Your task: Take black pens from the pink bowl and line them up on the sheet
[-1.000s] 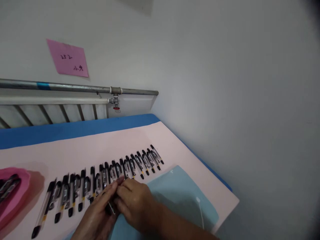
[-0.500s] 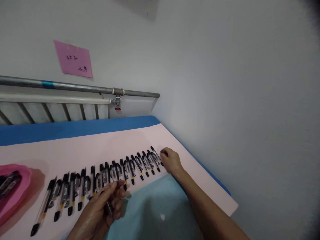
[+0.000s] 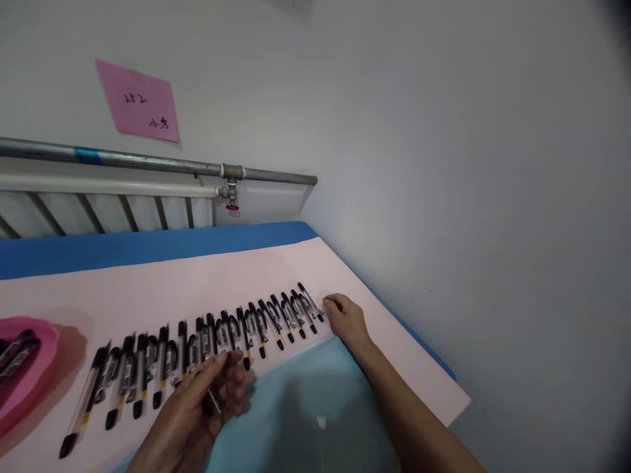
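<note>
A long row of black-capped clear pens (image 3: 161, 368) with yellow bands lies across the pink sheet. Among them sit short dark pieces in clear wrapping (image 3: 128, 376), too small to name surely. My left hand (image 3: 210, 397) is over the near side of the row, palm partly up, fingers curled around a slim pen-like piece (image 3: 213, 401) that is mostly hidden. Just right of the row's last pen (image 3: 309, 301), my right hand (image 3: 346, 320) rests low over the sheet with its fingers closed; whatever they may hold is hidden.
A pink basin (image 3: 29, 378) with several dark pens stands at the left. The pink sheet (image 3: 236, 276) covers a blue tabletop (image 3: 148, 243) against the wall. A light blue cloth (image 3: 300, 407) lies in front of me. Behind are a pipe (image 3: 162, 161) and a radiator (image 3: 108, 210).
My right hand has shifted slightly right, away from the last pen. My left hand keeps its curled hold. The view has tilted a little.
</note>
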Available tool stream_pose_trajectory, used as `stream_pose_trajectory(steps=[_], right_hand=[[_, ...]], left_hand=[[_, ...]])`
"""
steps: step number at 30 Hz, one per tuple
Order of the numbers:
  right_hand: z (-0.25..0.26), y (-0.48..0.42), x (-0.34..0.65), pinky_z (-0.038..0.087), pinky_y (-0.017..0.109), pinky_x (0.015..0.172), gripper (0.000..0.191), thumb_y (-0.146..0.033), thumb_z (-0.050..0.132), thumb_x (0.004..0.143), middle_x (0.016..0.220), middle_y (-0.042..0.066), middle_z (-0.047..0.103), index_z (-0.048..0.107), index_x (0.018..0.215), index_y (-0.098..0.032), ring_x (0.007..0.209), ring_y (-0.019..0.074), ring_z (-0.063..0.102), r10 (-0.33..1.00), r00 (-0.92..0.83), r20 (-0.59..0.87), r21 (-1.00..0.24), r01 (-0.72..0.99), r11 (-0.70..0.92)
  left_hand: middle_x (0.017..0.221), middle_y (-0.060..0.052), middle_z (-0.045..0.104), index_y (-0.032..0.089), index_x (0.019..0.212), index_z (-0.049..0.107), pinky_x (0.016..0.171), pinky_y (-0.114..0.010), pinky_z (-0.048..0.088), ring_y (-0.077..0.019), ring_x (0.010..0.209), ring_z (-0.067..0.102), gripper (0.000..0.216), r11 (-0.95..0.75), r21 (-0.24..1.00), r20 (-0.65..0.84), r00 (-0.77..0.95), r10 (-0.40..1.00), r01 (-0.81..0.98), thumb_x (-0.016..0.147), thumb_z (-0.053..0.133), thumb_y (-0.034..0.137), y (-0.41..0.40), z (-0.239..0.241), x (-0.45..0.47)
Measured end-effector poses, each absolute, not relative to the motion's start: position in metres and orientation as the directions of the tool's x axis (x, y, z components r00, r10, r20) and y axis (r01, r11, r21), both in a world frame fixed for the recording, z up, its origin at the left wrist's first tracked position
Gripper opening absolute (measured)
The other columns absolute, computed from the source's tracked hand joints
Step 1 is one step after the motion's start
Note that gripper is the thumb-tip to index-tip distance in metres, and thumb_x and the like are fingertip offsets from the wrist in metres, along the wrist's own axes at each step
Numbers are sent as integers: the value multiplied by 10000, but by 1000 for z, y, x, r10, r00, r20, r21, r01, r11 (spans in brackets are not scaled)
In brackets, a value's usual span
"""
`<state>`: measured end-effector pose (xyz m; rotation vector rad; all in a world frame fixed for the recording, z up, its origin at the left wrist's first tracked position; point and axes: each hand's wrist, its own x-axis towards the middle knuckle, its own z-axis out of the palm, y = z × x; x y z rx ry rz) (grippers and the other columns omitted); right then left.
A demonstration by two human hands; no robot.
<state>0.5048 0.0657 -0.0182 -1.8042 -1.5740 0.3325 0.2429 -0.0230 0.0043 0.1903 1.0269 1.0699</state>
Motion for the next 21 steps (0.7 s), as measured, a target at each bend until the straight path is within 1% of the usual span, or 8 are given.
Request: stream_pose_trajectory(steps=[3, 5, 7, 9, 12, 16, 19, 21], right_hand=[[1, 40, 478, 430, 242, 675, 231, -307, 435, 796, 781, 35, 635, 624, 816, -177, 742, 152, 565, 949, 162, 270, -732, 675, 93], [13, 15, 448, 426, 226, 654, 176, -276, 480, 789, 770, 13, 636, 638, 806, -199, 718, 137, 565, 973, -94, 210, -785, 577, 225], [21, -11, 415, 415, 217, 690, 147, -231, 513, 781, 795, -2, 638, 650, 834, -219, 746, 125, 566, 928, -326, 177, -808, 491, 327], [22, -31, 385, 412, 197, 657, 165, -196, 562, 745, 836, -8, 633, 643, 884, -228, 742, 116, 562, 903, -404, 144, -856, 407, 318], [16, -42, 364, 401, 186, 578, 172, -158, 593, 692, 750, -10, 603, 634, 854, -200, 642, 102, 524, 897, -420, 137, -876, 372, 308], [9, -12, 385, 431, 197, 601, 171, -193, 586, 694, 760, -6, 621, 628, 859, -202, 658, 107, 549, 956, -278, 99, -920, 340, 194], [3, 36, 430, 445, 215, 586, 231, -273, 571, 695, 748, 5, 619, 595, 907, -184, 662, 124, 561, 989, 45, 138, -900, 424, 107], [-5, 66, 461, 448, 225, 597, 220, -318, 546, 693, 744, 14, 624, 583, 852, -171, 666, 132, 566, 934, 275, 229, -831, 555, 41]], left_hand=[[821, -138, 657, 96, 849, 645, 653, -334, 544, -210, 739, 640, 187, 468, 576, -613, 25, 790, -670, 809, 499, 206, -24, 9, 249], [890, -154, 664, 95, 847, 644, 731, -344, 535, -234, 852, 634, 203, 429, 568, -598, 5, 801, -702, 821, 472, 202, -25, 13, 254], [951, -150, 662, 99, 854, 650, 774, -331, 522, -243, 930, 612, 209, 397, 573, -563, 9, 827, -717, 815, 480, 214, -28, 14, 257], [1005, -135, 656, 113, 879, 659, 777, -301, 519, -246, 982, 589, 221, 383, 607, -531, 3, 847, -697, 784, 535, 268, -32, 12, 258], [1049, -121, 646, 132, 903, 665, 774, -272, 512, -254, 1035, 558, 318, 383, 659, -503, 0, 864, -647, 688, 641, 364, -35, 3, 257], [1074, -129, 635, 146, 943, 652, 813, -329, 490, -279, 1036, 553, 430, 341, 681, -427, 28, 904, -648, 580, 720, 367, -22, -10, 249], [1062, -119, 639, 169, 955, 641, 800, -355, 490, -268, 997, 577, 392, 300, 709, -420, -41, 906, -638, 606, 699, 340, -9, -16, 237], [1039, -117, 646, 165, 942, 642, 774, -345, 500, -253, 971, 590, 333, 308, 714, -442, -63, 895, -629, 655, 658, 332, -5, -15, 230]])
